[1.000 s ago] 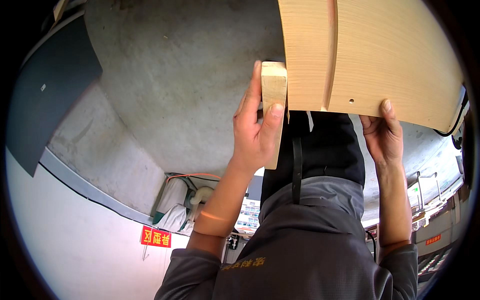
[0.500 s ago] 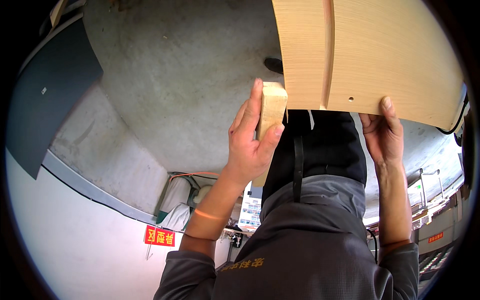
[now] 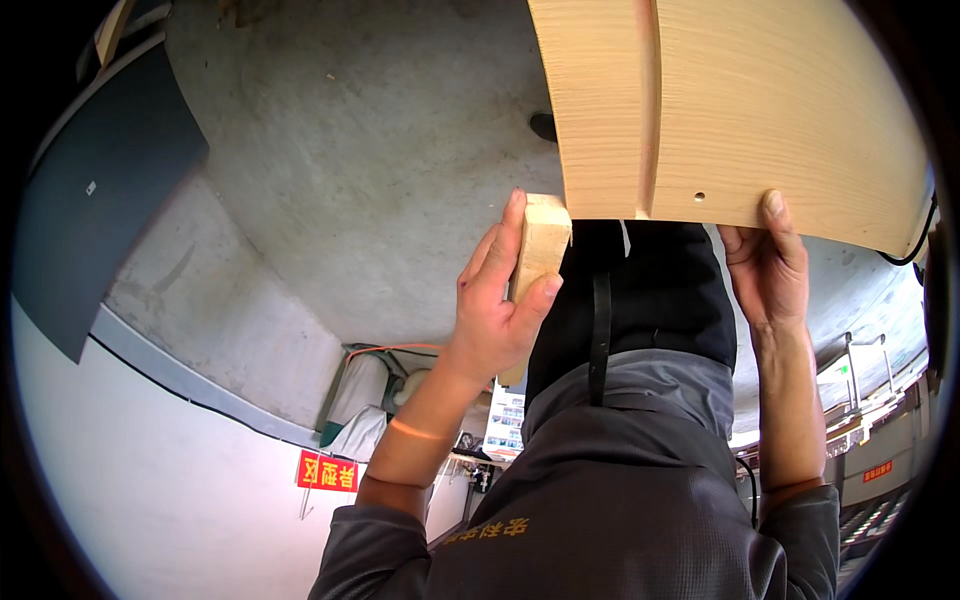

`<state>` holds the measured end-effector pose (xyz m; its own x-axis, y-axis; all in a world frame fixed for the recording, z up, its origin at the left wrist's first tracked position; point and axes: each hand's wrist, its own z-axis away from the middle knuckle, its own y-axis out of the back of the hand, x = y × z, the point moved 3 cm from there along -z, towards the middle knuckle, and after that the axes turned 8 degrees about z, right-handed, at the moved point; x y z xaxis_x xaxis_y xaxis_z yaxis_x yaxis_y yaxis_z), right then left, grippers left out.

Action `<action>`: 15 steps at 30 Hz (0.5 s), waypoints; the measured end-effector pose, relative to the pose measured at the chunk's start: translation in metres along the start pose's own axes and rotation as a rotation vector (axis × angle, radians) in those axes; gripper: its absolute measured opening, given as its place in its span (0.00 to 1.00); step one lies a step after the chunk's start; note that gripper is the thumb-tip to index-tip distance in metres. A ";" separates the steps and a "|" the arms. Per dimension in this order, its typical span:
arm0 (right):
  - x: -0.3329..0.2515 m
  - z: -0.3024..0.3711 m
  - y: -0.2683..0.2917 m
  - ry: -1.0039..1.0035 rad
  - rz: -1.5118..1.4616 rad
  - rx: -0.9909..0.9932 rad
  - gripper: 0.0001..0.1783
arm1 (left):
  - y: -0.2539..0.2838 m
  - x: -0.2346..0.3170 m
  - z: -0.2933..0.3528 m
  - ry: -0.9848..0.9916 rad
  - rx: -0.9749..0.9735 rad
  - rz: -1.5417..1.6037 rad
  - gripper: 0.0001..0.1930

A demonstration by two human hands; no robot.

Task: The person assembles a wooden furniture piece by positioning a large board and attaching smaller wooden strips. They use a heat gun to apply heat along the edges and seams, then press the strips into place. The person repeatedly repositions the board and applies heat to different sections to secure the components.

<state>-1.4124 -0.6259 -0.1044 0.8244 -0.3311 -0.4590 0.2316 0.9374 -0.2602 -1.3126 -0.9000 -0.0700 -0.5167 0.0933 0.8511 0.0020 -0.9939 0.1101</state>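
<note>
A pale wooden block (image 3: 545,240) stands in my left hand (image 3: 490,315), pinched between the thumb and the fingers. The top of the block is beside the near left corner of a light wood-grain panel (image 3: 790,110); whether they touch, I cannot tell. My right hand (image 3: 772,268) grips the panel's near edge, thumb on the upper face and fingers underneath, partly hidden. Along the panel's left part runs a long groove (image 3: 648,120), and a small round hole (image 3: 699,196) lies near the edge.
Grey concrete floor (image 3: 370,140) spreads to the left. A dark grey sheet (image 3: 110,190) stands at the far left by a white wall (image 3: 180,480) with a red sign (image 3: 327,471). A black cable (image 3: 905,258) hangs beyond the panel's right edge. A dark shoe (image 3: 543,127) shows beside the panel.
My left hand has drawn the block a little toward me along the panel's left side. The right hand keeps its grip in nearly the same place.
</note>
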 end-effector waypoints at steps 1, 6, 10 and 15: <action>0.000 0.000 0.002 0.003 -0.011 -0.003 0.24 | -0.001 0.000 0.000 -0.030 0.004 -0.018 0.38; -0.002 0.000 0.002 0.003 -0.018 -0.042 0.24 | 0.000 0.002 0.013 0.100 -0.409 -0.429 0.33; 0.000 -0.001 0.003 0.004 -0.028 -0.076 0.26 | 0.014 -0.017 0.011 0.074 0.143 0.154 0.33; 0.000 0.000 0.008 -0.020 -0.029 -0.049 0.28 | 0.002 0.006 -0.024 -0.080 0.111 0.144 0.36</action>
<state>-1.4111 -0.6186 -0.1066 0.8281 -0.3552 -0.4337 0.2301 0.9208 -0.3148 -1.3366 -0.9031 -0.0767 -0.4343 -0.0409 0.8998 0.1681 -0.9851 0.0363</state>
